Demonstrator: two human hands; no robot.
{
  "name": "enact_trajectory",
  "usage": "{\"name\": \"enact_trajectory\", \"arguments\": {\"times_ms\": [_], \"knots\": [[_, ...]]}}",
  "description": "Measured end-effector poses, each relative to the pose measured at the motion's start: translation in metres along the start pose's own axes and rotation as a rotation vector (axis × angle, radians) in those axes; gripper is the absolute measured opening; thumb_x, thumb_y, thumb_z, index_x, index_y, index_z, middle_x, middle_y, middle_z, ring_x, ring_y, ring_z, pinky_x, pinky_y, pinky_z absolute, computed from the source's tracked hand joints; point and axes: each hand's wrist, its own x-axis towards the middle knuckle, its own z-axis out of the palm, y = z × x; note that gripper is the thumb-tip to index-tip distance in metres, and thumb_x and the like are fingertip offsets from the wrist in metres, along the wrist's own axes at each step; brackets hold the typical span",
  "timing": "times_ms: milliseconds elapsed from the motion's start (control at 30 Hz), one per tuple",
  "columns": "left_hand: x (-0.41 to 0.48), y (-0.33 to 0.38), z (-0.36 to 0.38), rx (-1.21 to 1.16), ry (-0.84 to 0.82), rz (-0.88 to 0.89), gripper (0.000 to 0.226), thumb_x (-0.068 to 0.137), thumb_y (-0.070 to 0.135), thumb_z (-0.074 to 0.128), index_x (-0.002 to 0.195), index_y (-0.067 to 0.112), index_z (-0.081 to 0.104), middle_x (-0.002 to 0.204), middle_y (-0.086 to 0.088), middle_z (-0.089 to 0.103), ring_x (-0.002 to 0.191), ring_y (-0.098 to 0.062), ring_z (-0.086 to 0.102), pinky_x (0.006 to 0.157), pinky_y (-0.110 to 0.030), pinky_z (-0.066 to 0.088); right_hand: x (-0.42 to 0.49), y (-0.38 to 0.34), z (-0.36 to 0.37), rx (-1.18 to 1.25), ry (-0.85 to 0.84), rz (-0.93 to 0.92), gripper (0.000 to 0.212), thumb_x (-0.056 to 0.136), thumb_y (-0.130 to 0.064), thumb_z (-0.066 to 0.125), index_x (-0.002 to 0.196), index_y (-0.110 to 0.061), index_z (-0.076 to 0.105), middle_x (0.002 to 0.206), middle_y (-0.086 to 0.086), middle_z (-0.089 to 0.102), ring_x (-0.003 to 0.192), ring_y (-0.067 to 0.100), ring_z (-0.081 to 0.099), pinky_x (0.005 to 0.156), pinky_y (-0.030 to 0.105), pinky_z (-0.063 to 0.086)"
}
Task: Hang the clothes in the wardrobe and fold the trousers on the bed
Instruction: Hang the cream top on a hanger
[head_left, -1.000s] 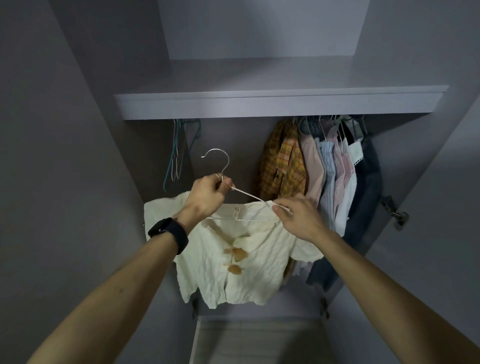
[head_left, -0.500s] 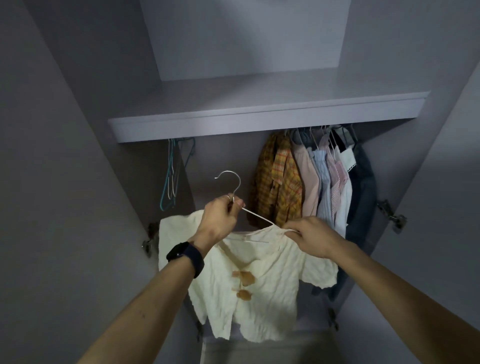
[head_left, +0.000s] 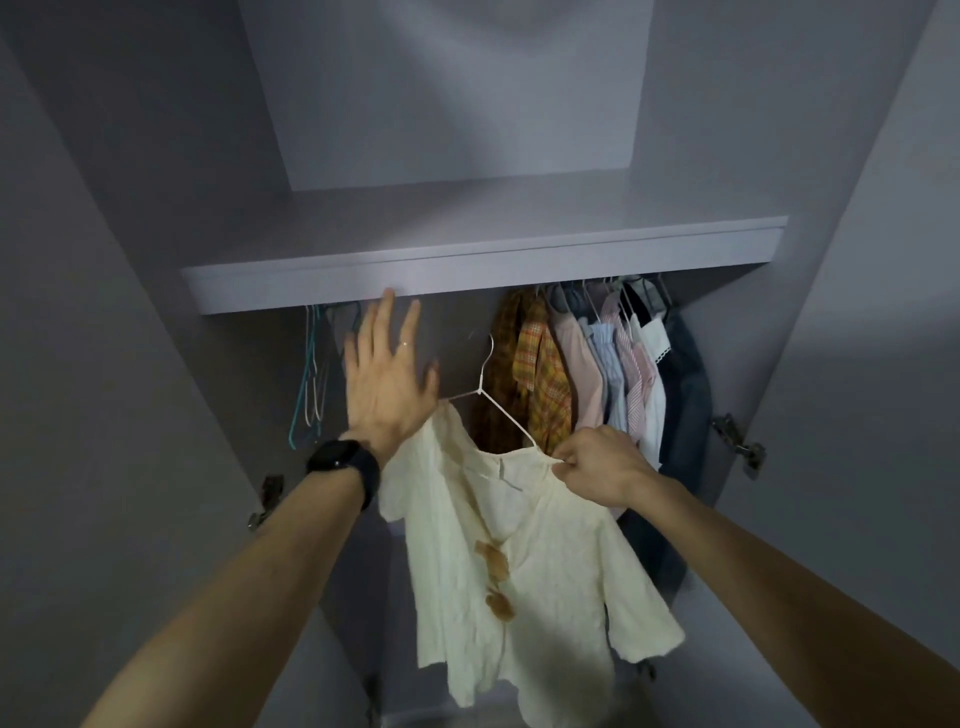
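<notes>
- The cream shirt (head_left: 509, 561) is hanging on a white hanger (head_left: 506, 410) in the middle of the frame — open room is showing left of the hung clothes (head_left: 597, 374).
- The left hand (head_left: 387, 384) is spreading its fingers wide, holding nothing, just under the shelf (head_left: 467, 270) edge.
- The right hand (head_left: 597, 470) is pinching the shirt's shoulder — fingers tight.

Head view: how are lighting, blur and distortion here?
Head view: dim, flat lighting; left hand slightly motion-blurred; wardrobe shelf edge and side walls splay from wide-angle distortion; cream shirt readable, hung clothes shadowed beneath the shelf.

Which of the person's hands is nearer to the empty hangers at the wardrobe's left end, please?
Left. The left hand is open, raised just right of the empty hangers; the right hand is farther right, pinching the cream shirt at its hanger.
</notes>
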Motion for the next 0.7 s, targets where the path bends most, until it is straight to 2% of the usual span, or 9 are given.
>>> {"name": "enact_trajectory", "arguments": {"times_ms": [67, 133, 200, 300, 367, 500, 633, 700], "knots": [[0.026, -0.005, -0.014, 0.078, 0.060, 0.060, 0.083, 0.099, 0.048, 0.046, 0.162, 0.024, -0.002, 0.168, -0.008, -0.013, 0.155, -0.030, -0.008, 0.120, -0.057, -0.004, 0.007, -0.007, -0.008, -0.036, -0.001, 0.047, 0.025, 0.089, -0.019, 0.056, 0.066, -0.013, 0.061, 0.069, 0.001, 0.061, 0.080, 0.025, 0.061, 0.065, 0.033, 0.043], [0.049, -0.008, -0.025, 0.151, 0.073, 0.098, 0.079, 0.102, 0.052, 0.036, 0.161, 0.025, -0.011, 0.167, -0.007, -0.018, 0.154, -0.027, -0.014, 0.120, -0.057, -0.008, 0.015, -0.015, -0.016, -0.051, -0.013, 0.088, 0.023, 0.085, -0.016, 0.055, 0.063, -0.010, 0.056, 0.069, 0.004, 0.058, 0.079, 0.028, 0.061, 0.061, 0.032, 0.039], [0.067, -0.011, -0.028, 0.173, 0.057, 0.097, 0.073, 0.104, 0.054, 0.024, 0.160, 0.025, -0.014, 0.167, -0.004, -0.020, 0.154, -0.024, -0.016, 0.121, -0.058, -0.009, 0.023, -0.021, -0.023, -0.056, -0.032, 0.114, 0.020, 0.083, -0.017, 0.054, 0.063, -0.012, 0.054, 0.076, 0.006, 0.060, 0.084, 0.030, 0.061, 0.067, 0.032, 0.042], [0.080, -0.015, -0.019, 0.141, 0.012, 0.071, 0.067, 0.105, 0.056, 0.010, 0.158, 0.026, -0.017, 0.167, -0.001, -0.021, 0.153, -0.022, -0.018, 0.122, -0.060, -0.007, 0.033, -0.028, -0.029, -0.062, -0.022, 0.175, 0.013, 0.086, -0.018, 0.054, 0.075, -0.012, 0.060, 0.092, 0.010, 0.064, 0.087, 0.028, 0.060, 0.075, 0.033, 0.049], [0.082, -0.016, -0.010, 0.123, 0.042, 0.069, 0.066, 0.105, 0.057, 0.008, 0.157, 0.028, -0.021, 0.166, 0.000, -0.023, 0.153, -0.022, -0.020, 0.121, -0.060, -0.009, 0.043, -0.029, -0.028, -0.069, 0.011, 0.201, 0.014, 0.089, -0.020, 0.055, 0.078, -0.012, 0.060, 0.093, 0.010, 0.064, 0.086, 0.027, 0.059, 0.077, 0.033, 0.050], [0.090, -0.017, 0.006, 0.101, 0.101, 0.052, 0.066, 0.105, 0.058, 0.010, 0.152, 0.031, -0.027, 0.166, -0.001, -0.025, 0.151, -0.022, -0.024, 0.120, -0.061, -0.013, 0.064, -0.027, -0.017, -0.058, 0.066, 0.231, 0.027, 0.092, -0.023, 0.054, 0.066, -0.017, 0.049, 0.083, 0.005, 0.060, 0.086, 0.027, 0.061, 0.087, 0.036, 0.050], [0.096, -0.021, 0.018, 0.110, 0.205, 0.081, 0.069, 0.105, 0.058, 0.017, 0.157, 0.028, -0.019, 0.168, -0.004, -0.014, 0.155, -0.027, -0.014, 0.119, -0.061, -0.012, 0.088, -0.020, 0.006, -0.033, 0.105, 0.186, 0.035, 0.094, -0.026, 0.055, 0.061, -0.022, 0.045, 0.067, -0.004, 0.050, 0.085, 0.026, 0.063, 0.088, 0.037, 0.051], [0.096, -0.024, 0.021, 0.115, 0.263, 0.106, 0.070, 0.105, 0.058, 0.021, 0.160, 0.027, -0.010, 0.169, -0.006, -0.006, 0.155, -0.029, -0.008, 0.119, -0.063, -0.008, 0.100, -0.015, 0.020, -0.035, 0.129, 0.150, 0.038, 0.097, -0.026, 0.052, 0.061, -0.024, 0.042, 0.064, -0.006, 0.045, 0.079, 0.023, 0.057, 0.082, 0.034, 0.049]]}}
